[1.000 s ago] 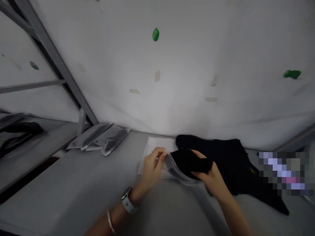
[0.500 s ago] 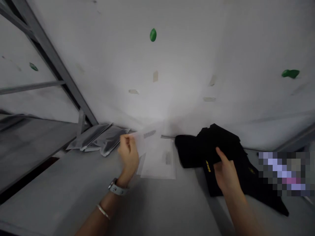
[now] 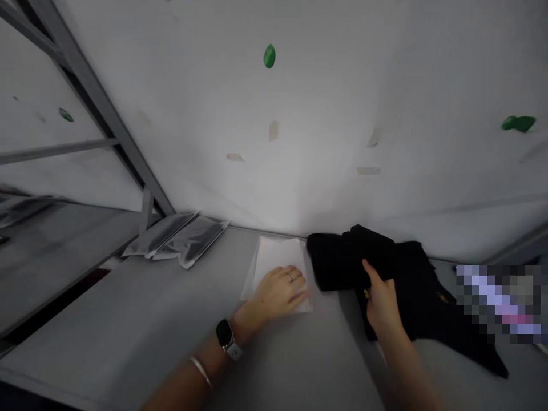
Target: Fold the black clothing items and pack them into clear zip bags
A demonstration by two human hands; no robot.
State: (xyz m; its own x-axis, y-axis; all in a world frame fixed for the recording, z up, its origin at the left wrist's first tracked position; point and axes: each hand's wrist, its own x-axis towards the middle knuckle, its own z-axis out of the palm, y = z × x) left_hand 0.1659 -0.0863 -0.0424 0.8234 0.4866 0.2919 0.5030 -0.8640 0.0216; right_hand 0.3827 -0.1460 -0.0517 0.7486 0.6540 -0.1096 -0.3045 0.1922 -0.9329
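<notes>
My left hand [image 3: 280,292] lies palm down on a small stack of clear plastic bags [image 3: 276,254] near the wall, its fingers spread a little and wrapped round nothing. To the right, folded black clothing [image 3: 411,285] with small yellow lettering rests on the grey table. My right hand [image 3: 381,294] is at the front left part of that clothing, thumb stretched over the top, the other fingers curled at its edge and partly hidden, with cloth between them.
Two zip bags with dark contents [image 3: 184,240] lie at the back left of the table [image 3: 141,319]. A grey metal frame [image 3: 107,103] rises at the left. The white wall [image 3: 317,103] has green stickers and tape pieces. A blurred-out patch covers something at the right.
My left hand has come down and right onto the bag stack; the clear bag it was lifting now lies flat. My right hand has shifted slightly left, and the clothing's upper part has changed shape.
</notes>
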